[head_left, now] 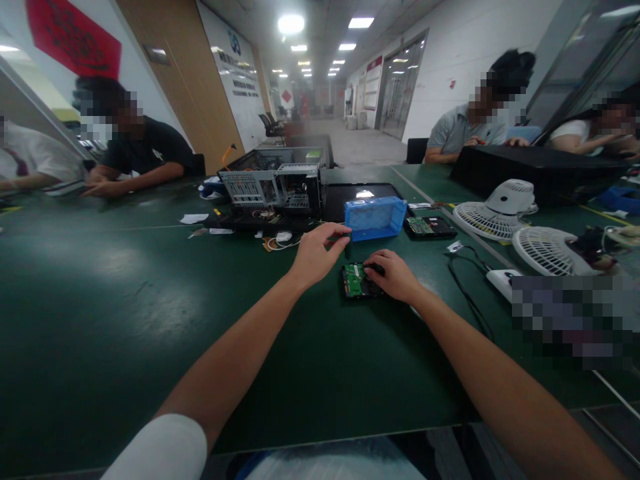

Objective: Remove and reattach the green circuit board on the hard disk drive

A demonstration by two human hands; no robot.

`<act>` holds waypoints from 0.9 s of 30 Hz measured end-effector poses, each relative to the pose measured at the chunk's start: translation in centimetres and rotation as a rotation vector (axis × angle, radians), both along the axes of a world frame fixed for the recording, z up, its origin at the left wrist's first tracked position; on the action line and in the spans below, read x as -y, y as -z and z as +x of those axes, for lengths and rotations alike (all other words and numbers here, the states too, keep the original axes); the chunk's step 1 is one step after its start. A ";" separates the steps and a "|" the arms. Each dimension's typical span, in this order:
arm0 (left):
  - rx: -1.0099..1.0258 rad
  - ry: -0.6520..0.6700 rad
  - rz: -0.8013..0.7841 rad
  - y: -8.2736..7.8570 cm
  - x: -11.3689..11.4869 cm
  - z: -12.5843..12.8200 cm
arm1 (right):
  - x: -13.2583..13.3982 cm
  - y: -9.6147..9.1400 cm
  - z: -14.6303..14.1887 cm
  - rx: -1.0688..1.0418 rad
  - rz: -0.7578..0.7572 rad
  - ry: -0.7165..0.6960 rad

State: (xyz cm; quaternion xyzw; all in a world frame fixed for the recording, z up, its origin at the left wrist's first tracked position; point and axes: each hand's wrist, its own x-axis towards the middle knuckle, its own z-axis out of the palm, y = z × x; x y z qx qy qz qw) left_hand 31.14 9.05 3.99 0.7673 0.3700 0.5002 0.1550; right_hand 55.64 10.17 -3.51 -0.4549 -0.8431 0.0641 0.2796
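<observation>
A hard drive with a green circuit board lies on the table in front of me. My left hand is above its far left corner, thumb and fingers closed on a short dark screwdriver held upright. Whether the screwdriver's tip touches the drive is too small to tell. On the right part of the drive, my right hand has its fingers curled against it, covering that side. Just beyond both hands, a blue plastic box stands tilted with its open side towards me.
An opened computer case stands at the back left, with loose parts before it. Another hard drive lies right of the box. Farther right are white fan parts, a power strip and a black cable. People sit across the table.
</observation>
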 end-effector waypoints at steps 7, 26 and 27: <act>0.064 0.016 -0.065 0.6 -0.1 0.3 | -0.2 0.2 0.1 0.001 -0.001 0.000; 0.053 0.057 -0.049 0.5 -0.2 0.1 | 0.1 -0.1 0.0 0.003 -0.004 -0.003; 0.072 0.066 -0.056 0.6 -0.3 0.2 | 0.1 -0.1 0.0 0.004 -0.004 -0.003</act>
